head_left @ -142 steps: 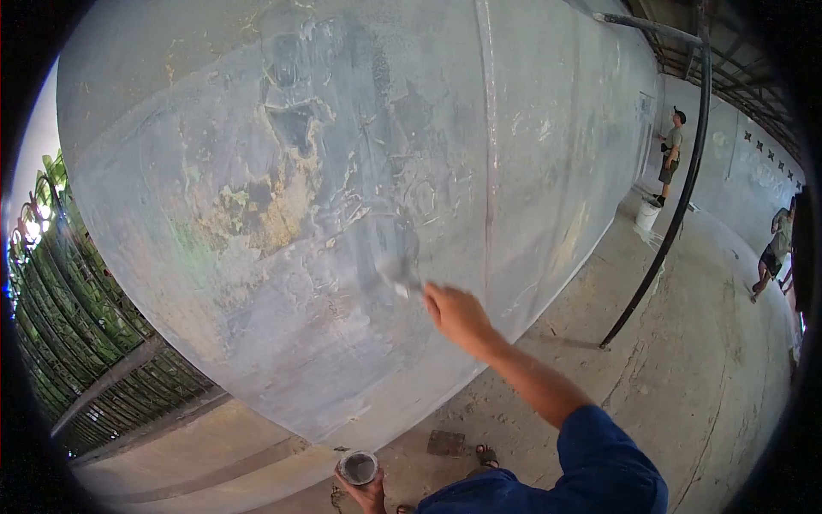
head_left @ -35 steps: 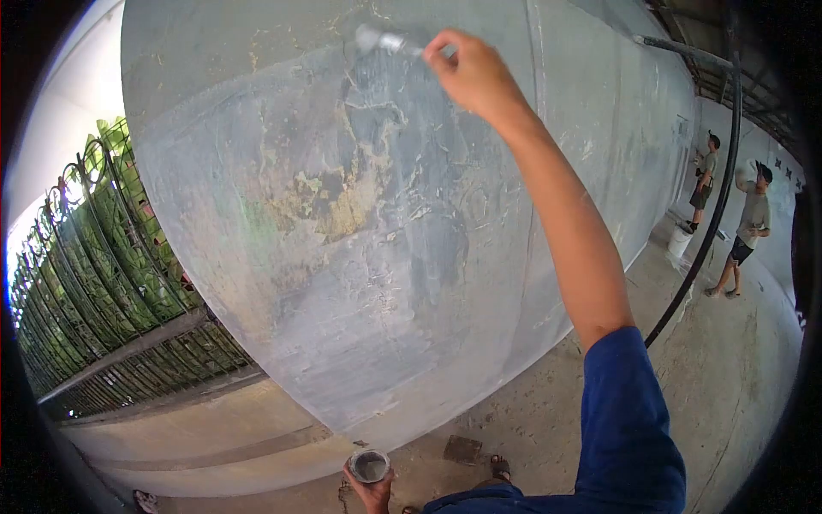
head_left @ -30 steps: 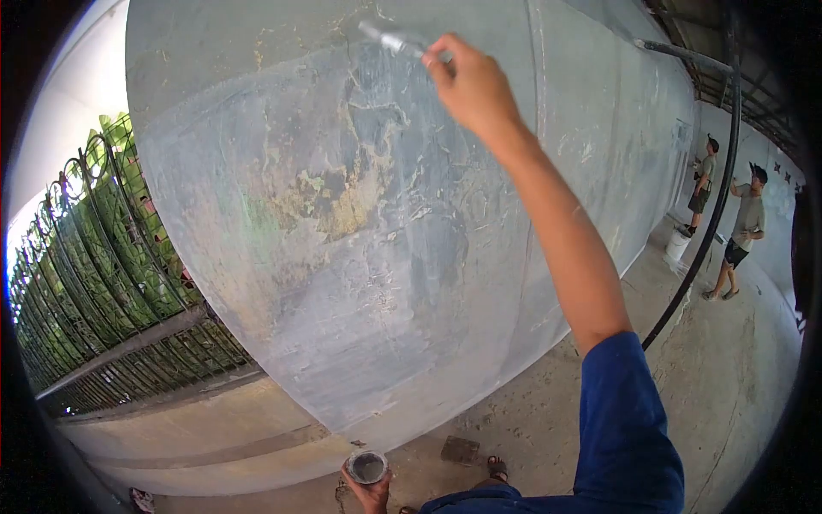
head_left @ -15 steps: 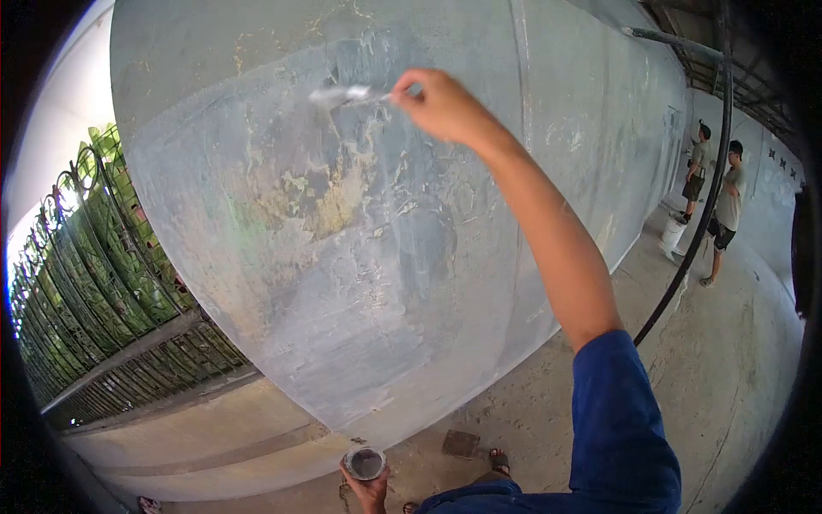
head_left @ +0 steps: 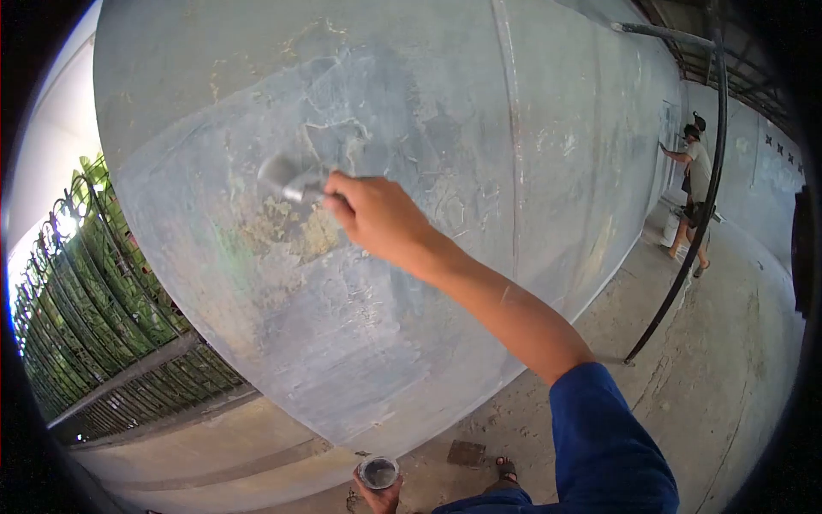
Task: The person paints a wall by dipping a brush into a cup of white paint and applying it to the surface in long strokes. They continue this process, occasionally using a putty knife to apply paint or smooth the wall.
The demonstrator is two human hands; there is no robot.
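Note:
My right hand (head_left: 372, 214) grips the handle of a paintbrush (head_left: 295, 183) in front of the patchy grey wall (head_left: 342, 343). The bristles are blurred and point left, over the area just above a flaked yellowish patch (head_left: 312, 233). Low in the view, my left hand (head_left: 381, 497) holds a small round container (head_left: 378, 472) with grey contents, its open top facing up. My fingers wrap around its sides.
A metal fence (head_left: 111, 317) with plants behind stands at the left. A dark curved pole (head_left: 704, 206) rises at the right. Beyond it, people (head_left: 698, 171) stand near the far wall beside a white bucket (head_left: 672, 225). A brown square (head_left: 467, 452) lies on the floor.
My right hand has moved down and left with the brush. My left hand with the container appears slightly lower and further right. The people in the background have shifted closer together.

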